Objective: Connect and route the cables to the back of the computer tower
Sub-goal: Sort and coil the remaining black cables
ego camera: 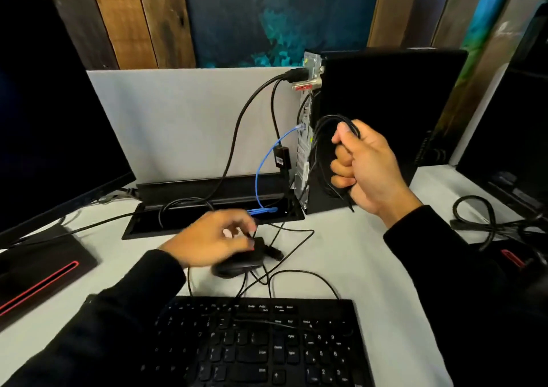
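Right hand (366, 167) grips a coiled cable (321, 155) just beside the tower (385, 105); left hand (212, 242), blurred, pinches a plug (261, 242) near the cable tray (178, 223) holding a blue cable (262, 176).

My left hand (216, 240) is smeared by motion, so I can't tell whether its fingertips pinch the thin black cable or only touch the black mouse (237, 268) half hidden beneath it. On the black computer tower (385, 113), the silver rear panel (305, 137) faces sideways; its ports are too small for me to identify. My right hand (364, 167) covers part of the coiled black cable bundle (323, 155), hiding its plug. Left of the tower, the dark monitor (50, 105) is cut by the edge; below it, so is the black keyboard (261, 348).
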A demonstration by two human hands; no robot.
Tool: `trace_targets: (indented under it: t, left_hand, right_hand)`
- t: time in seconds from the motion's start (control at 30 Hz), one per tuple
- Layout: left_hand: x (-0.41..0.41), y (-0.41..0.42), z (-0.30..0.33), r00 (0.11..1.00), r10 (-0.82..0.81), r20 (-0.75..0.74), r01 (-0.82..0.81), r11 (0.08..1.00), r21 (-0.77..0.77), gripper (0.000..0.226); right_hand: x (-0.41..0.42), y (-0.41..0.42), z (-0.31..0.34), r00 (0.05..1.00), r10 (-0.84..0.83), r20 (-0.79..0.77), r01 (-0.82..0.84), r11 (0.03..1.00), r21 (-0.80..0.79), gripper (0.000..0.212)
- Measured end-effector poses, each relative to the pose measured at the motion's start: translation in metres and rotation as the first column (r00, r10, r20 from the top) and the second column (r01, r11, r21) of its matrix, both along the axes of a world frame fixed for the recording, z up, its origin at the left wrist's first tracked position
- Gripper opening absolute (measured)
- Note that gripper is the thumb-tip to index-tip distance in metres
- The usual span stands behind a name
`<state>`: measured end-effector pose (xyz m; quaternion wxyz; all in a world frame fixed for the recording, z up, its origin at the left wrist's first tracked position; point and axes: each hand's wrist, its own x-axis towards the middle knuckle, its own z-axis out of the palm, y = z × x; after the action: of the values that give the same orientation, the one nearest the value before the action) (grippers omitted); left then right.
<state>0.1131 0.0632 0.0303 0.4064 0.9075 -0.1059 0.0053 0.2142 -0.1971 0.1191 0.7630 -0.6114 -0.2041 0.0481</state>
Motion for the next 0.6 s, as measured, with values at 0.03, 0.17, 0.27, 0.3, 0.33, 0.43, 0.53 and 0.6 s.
trace_targets:
  t: [0.03,0.17,0.27,0.3,0.33,0.43,0.53,0.6]
  left_hand:
    - [-0.007,0.007,-0.012,0.998,-0.031,-0.057,0.037,0.993,0.11,0.03]
    - [-0.011,0.004,-0.029,0.999,-0.02,-0.045,0.033,0.949,0.315,0.061]
    - [-0.01,-0.024,-0.019,0.998,0.006,0.066,-0.032,0.917,0.398,0.073]
    - [-0.011,-0.039,-0.014,0.996,0.007,0.094,-0.043,0.921,0.388,0.074]
    - [-0.012,-0.056,-0.01,0.994,0.014,0.111,-0.055,0.925,0.375,0.075]
    - [-0.016,-0.114,-0.012,0.992,0.074,0.106,-0.108,0.92,0.377,0.07]
    - [-0.008,-0.165,-0.026,0.986,0.154,0.064,-0.166,0.935,0.313,0.058]
    - [0.002,-0.187,-0.032,0.989,0.141,0.046,-0.148,0.96,0.238,0.057]
  right_hand:
    - [0.003,-0.003,-0.004,1.0,-0.017,-0.012,0.017,1.0,-0.001,0.028]
    - [0.009,-0.002,-0.018,0.997,-0.041,-0.064,0.043,0.998,0.036,0.029]
    - [0.008,-0.001,-0.025,0.997,-0.034,-0.068,0.039,0.997,0.07,0.024]
    - [0.008,-0.001,-0.026,0.997,-0.04,-0.064,0.045,0.996,0.079,0.021]
    - [0.009,-0.002,-0.027,0.997,-0.046,-0.058,0.051,0.995,0.086,0.02]
    - [0.009,-0.003,-0.028,0.998,-0.042,-0.048,0.047,0.993,0.107,0.019]
    - [0.01,-0.004,-0.029,0.999,0.005,-0.044,0.002,0.988,0.152,0.02]
    - [0.009,-0.005,-0.029,1.0,0.017,-0.004,-0.016,0.99,0.143,0.017]
